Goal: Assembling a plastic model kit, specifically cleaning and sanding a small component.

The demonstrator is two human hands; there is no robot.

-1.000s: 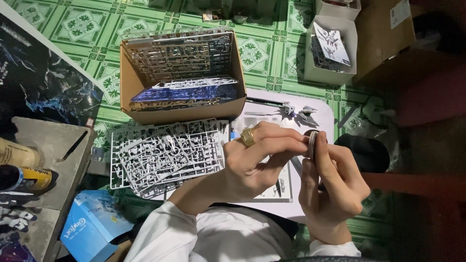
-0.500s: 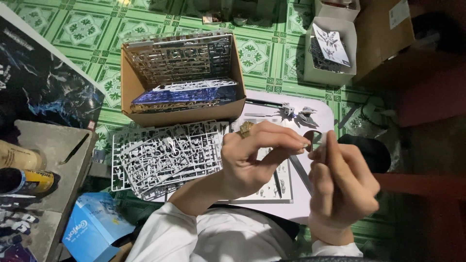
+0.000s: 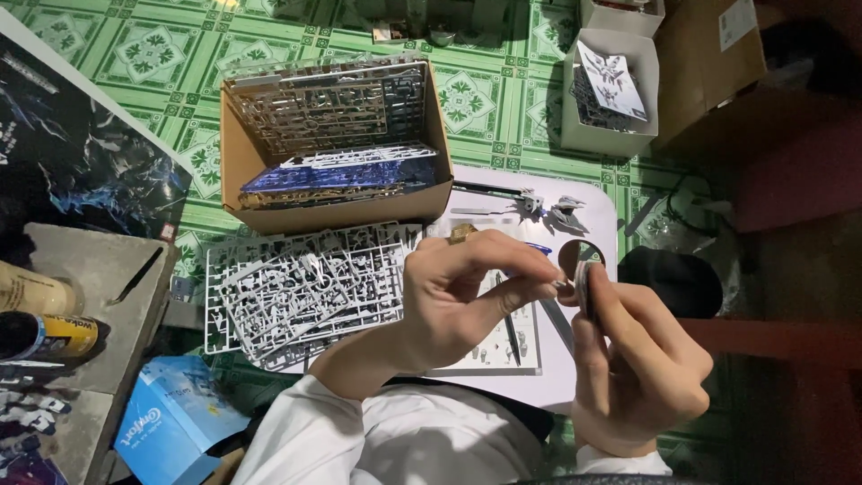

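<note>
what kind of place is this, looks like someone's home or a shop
Most likely a home hobby corner on a floor: green patterned floor tiles, a cardboard box of plastic model-kit sprues, more grey sprues spread out, and small parts boxes nearby.

Two hands: left, right. Two open cardboard boxes: large one at 11 o'clock, small one at 1 o'clock. Two cans at 9 o'clock.

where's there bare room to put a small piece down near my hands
Bare white board shows right of the small grey figure parts, and along its near edge below the paper sheet. Left is crowded: grey runner sheets, then the cardboard box.
</note>
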